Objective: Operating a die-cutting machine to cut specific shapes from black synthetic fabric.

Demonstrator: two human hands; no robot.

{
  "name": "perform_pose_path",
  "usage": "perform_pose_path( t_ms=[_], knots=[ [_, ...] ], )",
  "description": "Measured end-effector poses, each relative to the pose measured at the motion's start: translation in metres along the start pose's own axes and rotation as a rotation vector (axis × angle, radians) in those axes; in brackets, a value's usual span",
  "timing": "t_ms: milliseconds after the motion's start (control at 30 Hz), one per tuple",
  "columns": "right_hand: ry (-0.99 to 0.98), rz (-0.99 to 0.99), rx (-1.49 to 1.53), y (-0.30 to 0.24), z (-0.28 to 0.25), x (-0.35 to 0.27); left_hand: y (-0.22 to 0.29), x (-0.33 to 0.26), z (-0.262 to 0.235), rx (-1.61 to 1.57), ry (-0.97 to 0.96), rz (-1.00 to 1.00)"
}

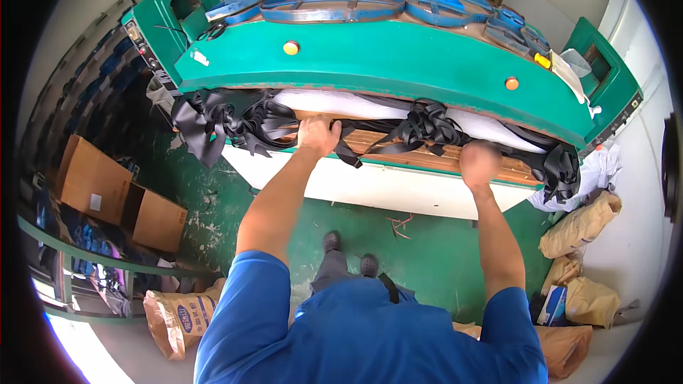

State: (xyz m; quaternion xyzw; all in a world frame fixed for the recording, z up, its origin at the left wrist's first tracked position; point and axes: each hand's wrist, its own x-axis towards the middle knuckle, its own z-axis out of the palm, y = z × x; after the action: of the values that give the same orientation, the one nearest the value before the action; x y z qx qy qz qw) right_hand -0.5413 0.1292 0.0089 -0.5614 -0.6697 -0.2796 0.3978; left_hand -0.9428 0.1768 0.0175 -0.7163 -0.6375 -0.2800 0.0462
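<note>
A tangled band of black scrap strips (427, 128) lies along the wooden board (516, 168) in the opening of a large green press (398, 53). My left hand (319, 135) is over the board left of the middle, its fingers bent and closed at the black strips; a loose end hangs just right of the thumb. Farther right, my right hand (480, 163) is smeared by motion at the board's front edge, close to the strips, and its fingers cannot be made out. White sheet material (334, 104) shows behind the strips, under the press head.
Blue-edged cutting dies (331, 1) lie on top of the press, which has two orange buttons (291, 48). Cardboard boxes (96, 179) stand at left beside a green rail (114, 256). Paper sacks (580, 226) and white plastic bags (601, 171) line the right side.
</note>
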Motion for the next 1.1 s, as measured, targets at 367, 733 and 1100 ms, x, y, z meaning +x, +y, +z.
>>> perform_pose_path(
  t_ms=[367,733,1100],
  knots=[
    [-0.266,0.128,0.200,0.011,-0.011,-0.002,-0.005,-0.011,0.005,-0.038,0.056,0.071],
    [-0.337,0.064,0.179,-0.005,-0.038,0.003,0.001,-0.035,-0.017,-0.111,0.173,0.144],
    [-0.547,0.121,0.275,-0.020,-0.113,-0.074,0.009,-0.157,-0.050,-0.167,0.131,0.143]
  ],
)
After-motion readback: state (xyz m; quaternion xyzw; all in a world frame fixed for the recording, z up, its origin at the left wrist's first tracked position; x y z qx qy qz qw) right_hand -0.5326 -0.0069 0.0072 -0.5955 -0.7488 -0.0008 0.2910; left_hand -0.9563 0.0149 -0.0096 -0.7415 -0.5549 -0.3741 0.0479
